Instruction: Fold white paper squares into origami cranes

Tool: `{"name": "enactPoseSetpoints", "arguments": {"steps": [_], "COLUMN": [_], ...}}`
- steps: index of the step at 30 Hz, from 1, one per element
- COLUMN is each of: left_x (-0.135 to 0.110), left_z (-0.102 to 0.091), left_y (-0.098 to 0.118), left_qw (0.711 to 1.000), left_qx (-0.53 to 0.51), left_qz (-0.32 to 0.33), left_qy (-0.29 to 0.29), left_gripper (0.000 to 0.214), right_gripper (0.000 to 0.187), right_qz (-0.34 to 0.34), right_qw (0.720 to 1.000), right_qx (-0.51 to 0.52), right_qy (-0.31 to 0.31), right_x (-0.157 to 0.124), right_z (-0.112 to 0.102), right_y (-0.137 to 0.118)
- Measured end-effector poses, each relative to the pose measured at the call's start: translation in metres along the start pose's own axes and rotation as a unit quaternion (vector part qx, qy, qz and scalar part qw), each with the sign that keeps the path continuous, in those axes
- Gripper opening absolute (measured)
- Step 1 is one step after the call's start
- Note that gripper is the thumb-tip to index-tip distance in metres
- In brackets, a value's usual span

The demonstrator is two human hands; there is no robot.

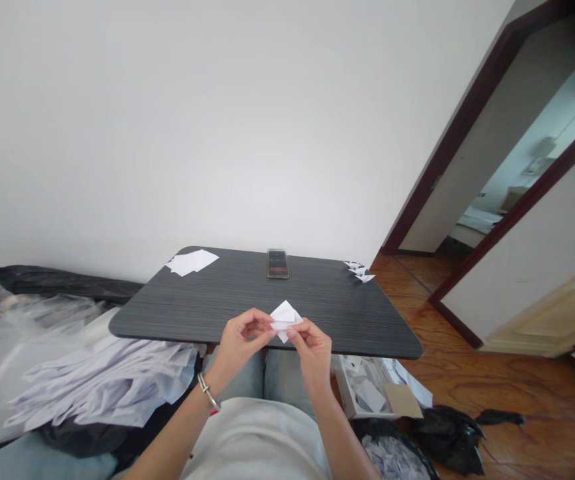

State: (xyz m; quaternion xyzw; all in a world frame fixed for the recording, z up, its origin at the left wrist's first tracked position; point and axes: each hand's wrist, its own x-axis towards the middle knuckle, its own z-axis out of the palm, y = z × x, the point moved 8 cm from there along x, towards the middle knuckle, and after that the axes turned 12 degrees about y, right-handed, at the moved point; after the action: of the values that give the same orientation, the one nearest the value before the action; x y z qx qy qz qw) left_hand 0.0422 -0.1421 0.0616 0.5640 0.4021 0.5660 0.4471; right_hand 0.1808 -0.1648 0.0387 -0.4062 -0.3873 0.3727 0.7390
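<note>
A small folded piece of white paper point(285, 315), roughly diamond-shaped, is held up over the front edge of the dark table point(227, 293). My left hand point(245, 337) pinches its left corner between thumb and fingers. On the opposite side, my right hand point(312, 343) grips the right corner, its thumb lying on the front face. Several folds cross the paper's middle. A stack of white paper sheets point(192, 261) lies at the table's far left corner, and several small folded paper pieces point(360, 271) stand in a row at the far right.
A phone point(278, 264) lies at the table's back middle by the wall. Piled white cloth or paper point(112, 380) sits at the left. Below right are an open box point(367, 387), a black bag of paper pieces point(392, 457) and another black bag point(450, 437) on the wooden floor.
</note>
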Motion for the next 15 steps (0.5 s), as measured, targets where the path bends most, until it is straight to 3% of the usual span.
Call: {"name": "enactPoseSetpoints", "arguments": {"steps": [3, 5, 15], "left_x": [0.0, 0.001, 0.0], "left_z": [0.003, 0.004, 0.002], "left_y": [0.002, 0.003, 0.013], "left_qw": [1.0, 1.0, 0.996], "left_qx": [-0.005, -0.001, 0.043], "left_qz": [0.002, 0.011, 0.071], "left_qy": [-0.015, -0.019, 0.021], "left_gripper": [0.024, 0.019, 0.011], "right_gripper": [0.012, 0.015, 0.02], "right_qz": [0.012, 0.007, -0.002], "right_qw": [1.0, 1.0, 1.0], "right_qx": [0.002, 0.0, -0.009], "right_qy": [-0.006, -0.009, -0.009], "right_x": [-0.001, -0.002, -0.003], "right_z": [0.002, 0.003, 0.008], "right_y": [0.0, -0.002, -0.013]}}
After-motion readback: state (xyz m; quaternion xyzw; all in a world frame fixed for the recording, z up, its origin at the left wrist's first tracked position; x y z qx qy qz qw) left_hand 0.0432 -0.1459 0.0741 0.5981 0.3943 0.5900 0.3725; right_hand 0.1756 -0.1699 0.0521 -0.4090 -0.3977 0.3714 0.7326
